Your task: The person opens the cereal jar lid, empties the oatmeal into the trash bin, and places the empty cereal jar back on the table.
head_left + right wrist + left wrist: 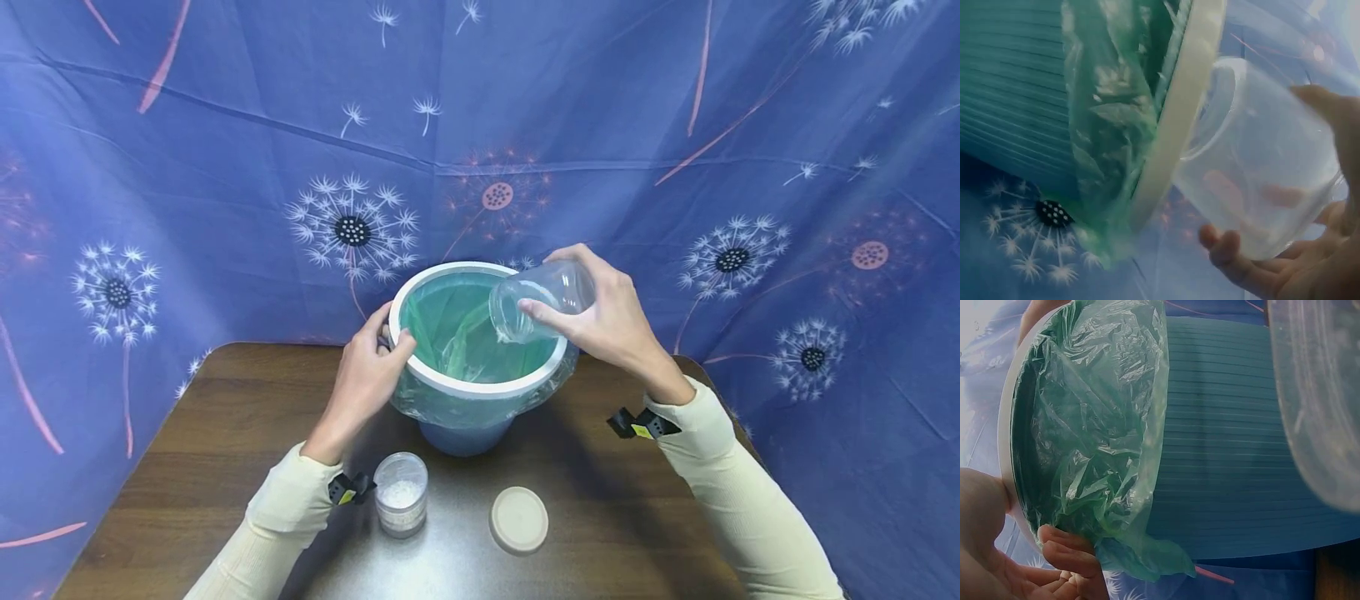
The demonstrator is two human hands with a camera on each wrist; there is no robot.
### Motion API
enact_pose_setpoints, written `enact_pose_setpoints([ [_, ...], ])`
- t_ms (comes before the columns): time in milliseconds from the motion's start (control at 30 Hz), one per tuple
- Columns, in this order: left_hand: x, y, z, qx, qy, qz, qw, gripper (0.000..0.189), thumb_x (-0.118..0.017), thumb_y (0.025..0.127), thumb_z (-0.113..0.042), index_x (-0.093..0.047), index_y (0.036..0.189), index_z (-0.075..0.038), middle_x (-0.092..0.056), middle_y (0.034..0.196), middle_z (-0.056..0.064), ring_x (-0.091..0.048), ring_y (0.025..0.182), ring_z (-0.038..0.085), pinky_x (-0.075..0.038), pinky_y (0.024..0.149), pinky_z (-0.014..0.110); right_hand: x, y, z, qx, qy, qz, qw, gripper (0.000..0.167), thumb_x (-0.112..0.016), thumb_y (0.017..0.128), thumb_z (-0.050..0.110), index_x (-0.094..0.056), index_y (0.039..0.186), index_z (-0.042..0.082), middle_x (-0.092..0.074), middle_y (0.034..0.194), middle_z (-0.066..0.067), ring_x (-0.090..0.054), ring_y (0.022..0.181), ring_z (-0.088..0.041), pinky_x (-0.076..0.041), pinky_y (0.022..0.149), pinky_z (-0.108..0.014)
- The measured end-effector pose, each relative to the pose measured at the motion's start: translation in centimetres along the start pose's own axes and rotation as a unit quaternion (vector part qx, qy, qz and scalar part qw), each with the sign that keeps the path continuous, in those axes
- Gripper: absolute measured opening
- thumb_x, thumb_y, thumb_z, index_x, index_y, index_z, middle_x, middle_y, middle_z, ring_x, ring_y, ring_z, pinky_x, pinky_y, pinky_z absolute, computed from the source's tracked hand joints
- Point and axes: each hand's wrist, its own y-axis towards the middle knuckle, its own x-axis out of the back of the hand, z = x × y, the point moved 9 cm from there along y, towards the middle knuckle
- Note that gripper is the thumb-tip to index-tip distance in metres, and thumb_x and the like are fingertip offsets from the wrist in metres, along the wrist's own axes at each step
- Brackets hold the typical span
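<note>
With both hands at work, you tilt a clear jar (542, 286) over the open mouth of a blue bin (465, 437) standing on a brown wood-grain surface (622, 525). The fingers of your right hand (611, 321) are curled around the jar's body, thumb on the near side, gap set to its width. The jar leans well over, its mouth pointing down and to the left, above the right part of the bin's opening; whether it touches the white rim (468, 388) cannot be told.

Your left hand (367, 371) grips the bin at the left of that rim, thumb over the top and the other fingers bent on the outer side, so the fingers stand narrow, with the edge between them. A thin green bag (1104, 419) lines the bin and folds down over its outside, crinkled below the rim; the left wrist view shows the ribbed blue wall beneath it.

Nearer to you, a second clear jar (402, 525) stands upright and uncovered, partly filled with something white, just beside your left wrist. A round cream lid (519, 520) lies flat to its right, apart from it. Behind the surface hangs a blue cloth (247, 167) printed with white and pink dandelions. Your sleeves (742, 492) are cream.
</note>
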Motion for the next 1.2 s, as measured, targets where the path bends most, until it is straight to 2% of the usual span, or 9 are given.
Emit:
enact_pose_setpoints([
  [33,0.0,0.0,0.0,0.0,-0.001,0.0,1.0,0.063,-0.06,0.099,-0.029,-0.052,0.159,-0.011,-0.056,0.09,0.006,-0.052,0.076,0.019,-0.042,0.074,0.035,-0.1,-0.1,0.1,0.003,-0.053,0.006,0.9986,0.048,-0.085,0.089,0.043,-0.068,0.128,0.021,-0.073,0.113,0.0,-0.067,0.09,-0.017,-0.053,0.074,-0.038],
  [100,0.0,0.0,0.0,0.0,0.0,0.001,1.0,0.063,-0.06,0.099,-0.029,-0.051,0.16,-0.011,-0.056,0.091,0.007,-0.052,0.077,0.019,-0.042,0.075,0.035,-0.5,-0.2,0.0,-0.005,-0.091,0.023,0.9956,0.051,-0.086,0.087,0.049,-0.068,0.128,0.024,-0.073,0.115,-0.002,-0.068,0.094,-0.022,-0.051,0.075,-0.044],
  [600,-0.1,-0.1,0.4,0.006,0.002,0.001,1.0,0.064,-0.06,0.099,-0.029,-0.051,0.16,-0.012,-0.055,0.089,0.007,-0.052,0.078,0.019,-0.042,0.077,0.036,-0.9,-0.4,-1.0,-0.027,-0.074,0.048,0.9958,0.05,-0.086,0.088,0.049,-0.067,0.128,0.027,-0.072,0.117,-0.002,-0.068,0.099,-0.022,-0.052,0.079,-0.044],
  [733,-0.2,-0.1,0.2,0.004,0.002,0.0,1.0,0.064,-0.059,0.099,-0.029,-0.051,0.16,-0.012,-0.055,0.091,0.007,-0.053,0.08,0.02,-0.042,0.078,0.036,-0.7,-0.2,-0.8,-0.022,0.029,0.057,0.9977,0.042,-0.083,0.094,0.034,-0.068,0.131,0.022,-0.069,0.122,-0.001,-0.069,0.096,-0.02,-0.056,0.079,-0.036],
  [833,-0.1,0.0,0.1,0.001,0.002,-0.001,1.0,0.064,-0.059,0.099,-0.029,-0.051,0.16,-0.011,-0.055,0.091,0.007,-0.053,0.08,0.02,-0.042,0.078,0.037,-0.4,0.2,-0.7,-0.029,0.186,0.043,0.9812,0.033,-0.072,0.1,0.018,-0.066,0.133,0.014,-0.07,0.121,-0.008,-0.07,0.086,-0.02,-0.058,0.074,-0.032],
  [900,0.0,0.0,-0.1,0.0,0.003,-0.002,1.0,0.064,-0.059,0.099,-0.029,-0.051,0.16,-0.011,-0.055,0.09,0.007,-0.053,0.08,0.02,-0.042,0.078,0.037,-0.2,0.4,-0.5,-0.026,0.226,0.025,0.9734,0.031,-0.07,0.101,0.013,-0.065,0.132,0.01,-0.073,0.116,-0.012,-0.07,0.082,-0.02,-0.059,0.07,-0.031],
  [1000,0.0,-0.1,-0.2,-0.001,0.006,0.0,1.0,0.064,-0.059,0.099,-0.029,-0.051,0.16,-0.011,-0.055,0.088,0.006,-0.053,0.079,0.019,-0.042,0.077,0.036,0.0,0.4,0.0,-0.011,0.093,0.013,0.9955,0.037,-0.077,0.097,0.031,-0.066,0.128,0.015,-0.075,0.108,-0.009,-0.067,0.079,-0.019,-0.054,0.069,-0.033],
  [1100,0.0,-0.1,-0.3,-0.004,0.009,0.0,0.9999,0.063,-0.059,0.099,-0.029,-0.052,0.159,-0.009,-0.055,0.087,0.005,-0.053,0.077,0.019,-0.042,0.076,0.035,0.0,0.4,-0.1,-0.018,-0.075,0.017,0.9969,0.052,-0.086,0.087,0.049,-0.067,0.125,0.021,-0.072,0.111,-0.002,-0.066,0.089,-0.019,-0.052,0.074,-0.039],
  [1200,0.0,-0.1,-0.2,-0.004,0.012,-0.001,0.9999,0.063,-0.06,0.099,-0.027,-0.052,0.159,-0.009,-0.056,0.087,0.005,-0.053,0.076,0.019,-0.042,0.075,0.035,-0.2,0.3,-0.8,-0.049,-0.089,0.03,0.9944,0.054,-0.085,0.087,0.053,-0.065,0.127,0.021,-0.071,0.116,-0.005,-0.067,0.098,-0.025,-0.05,0.079,-0.046],
])
